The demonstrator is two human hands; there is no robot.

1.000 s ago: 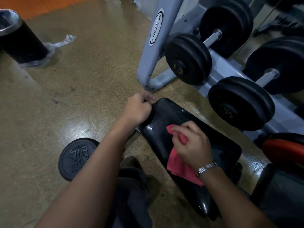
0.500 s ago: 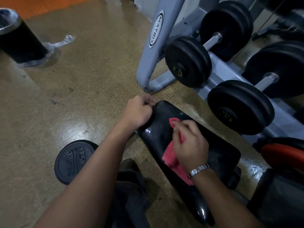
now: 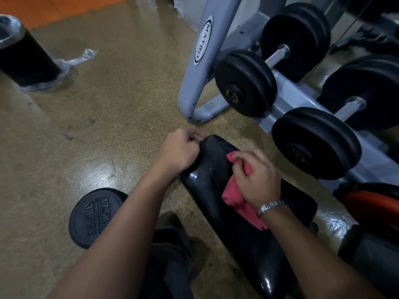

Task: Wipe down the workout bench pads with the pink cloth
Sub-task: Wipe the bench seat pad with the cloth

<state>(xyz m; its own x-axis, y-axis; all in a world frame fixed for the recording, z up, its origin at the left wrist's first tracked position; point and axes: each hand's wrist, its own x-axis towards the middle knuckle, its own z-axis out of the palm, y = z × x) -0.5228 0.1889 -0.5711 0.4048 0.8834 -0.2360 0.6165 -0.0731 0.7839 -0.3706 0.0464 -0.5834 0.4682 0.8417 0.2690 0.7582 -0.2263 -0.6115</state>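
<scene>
Gym floor [image 3: 108,126]; bench pad [image 3: 211,160], pink cloth [image 3: 233,195] in right hand [image 3: 257,180].

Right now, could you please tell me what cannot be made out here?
Head view only.
Bench pad: the part under the pink cloth and right hand is hidden.
Left hand: its grip on the pad's corner is hidden by its knuckles.
Weight plate: right edge covered by the left forearm.
</scene>
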